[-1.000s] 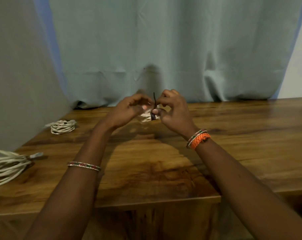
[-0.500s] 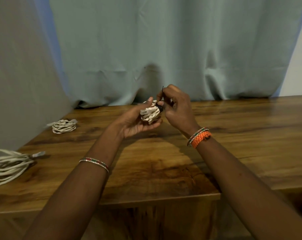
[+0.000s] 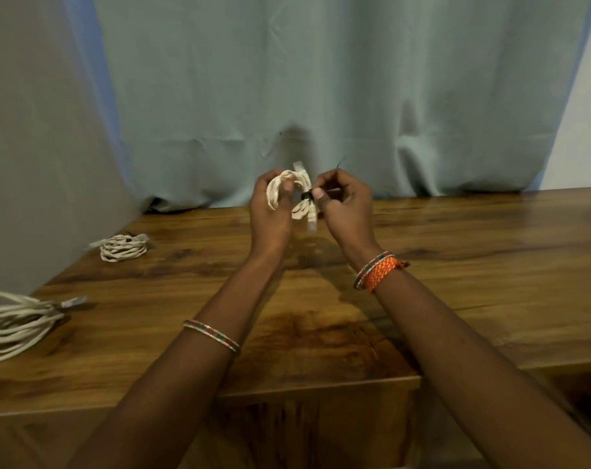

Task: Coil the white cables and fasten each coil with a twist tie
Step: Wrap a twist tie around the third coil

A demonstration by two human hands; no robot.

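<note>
1. At the left edge of the wooden table [image 3: 456,282], near its front, a loose white cable [image 3: 15,324] lies in slack loops with a connector end pointing toward the table's middle. It lies where it lay half a second ago.
2. Farther back along the same left edge, near the rear left corner, a smaller coiled cable [image 3: 123,248] rests flat on the surface, also unmoved.
3. Your left hand [image 3: 270,211] is raised above the rear middle of the table, fingers curled round the left side of the white cable coil [image 3: 289,189], the thumb across its loops. Half a second ago this hand cupped the coil from below with the palm up; now it stands more upright and the coil is turned so its open ring shows.
4. The coil is in the air between your two hands, touching both, with one connector end hanging below and another poking up behind.
5. A black twist tie [image 3: 307,196] wraps the coil's right side; its thin ends stick up past your fingers.
6. Your right hand [image 3: 345,201] pinches the tie against the coil between thumb and forefinger, the other fingers curled. It sits slightly higher than before.
7. Bracelets ring both wrists; a pale curtain [image 3: 321,96] hangs behind the rear edge.
</note>
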